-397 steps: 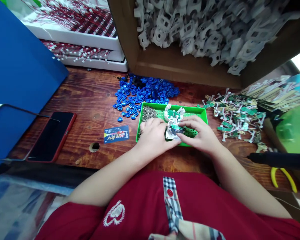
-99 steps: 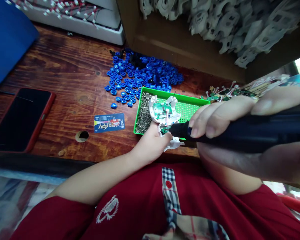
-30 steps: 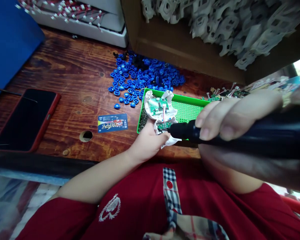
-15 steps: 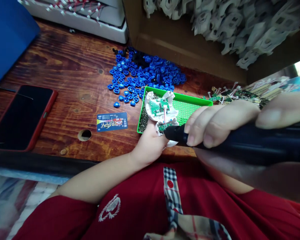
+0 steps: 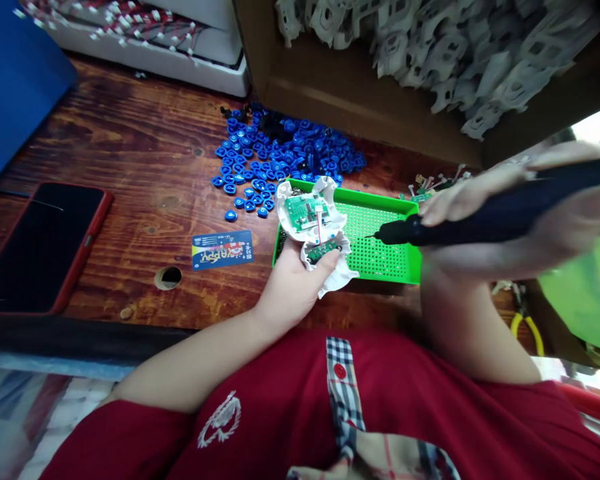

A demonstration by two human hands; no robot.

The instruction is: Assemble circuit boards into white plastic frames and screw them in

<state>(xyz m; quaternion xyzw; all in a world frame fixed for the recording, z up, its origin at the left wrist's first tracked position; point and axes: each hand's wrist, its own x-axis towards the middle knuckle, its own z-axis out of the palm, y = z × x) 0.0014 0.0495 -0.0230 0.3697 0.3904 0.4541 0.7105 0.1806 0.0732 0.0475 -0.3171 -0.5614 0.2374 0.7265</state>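
Observation:
My left hand [image 5: 293, 283] is closed round a white plastic shell [image 5: 337, 277], its thumb lying over the lower part. Two green circuit boards sit in the shell, a larger upper board [image 5: 307, 211] and a smaller lower board [image 5: 323, 251], joined by a short ribbon of wires. In my right hand [image 5: 510, 220] is a black electric screwdriver [image 5: 460, 223], its thin bit pointing left, apart from the shell. Beneath both hangs a green tray [image 5: 380, 272] with a perforated plate; small metal screws show at its left end, partly hidden by the shell.
Many blue plastic pieces [image 5: 300, 150] lie behind the tray. A cardboard box [image 5: 340, 97] of white shells [image 5: 445, 53] stands at the back right. At left are a phone [image 5: 35, 247], a card [image 5: 223, 250] and a table hole [image 5: 169, 278]. Yellow-handled pliers [image 5: 527, 327] lie at right.
The screwdriver has pulled back from the lower board, up and to the right, with my right hand. The shell has shifted slightly left in my left hand, and the lower board shows more fully.

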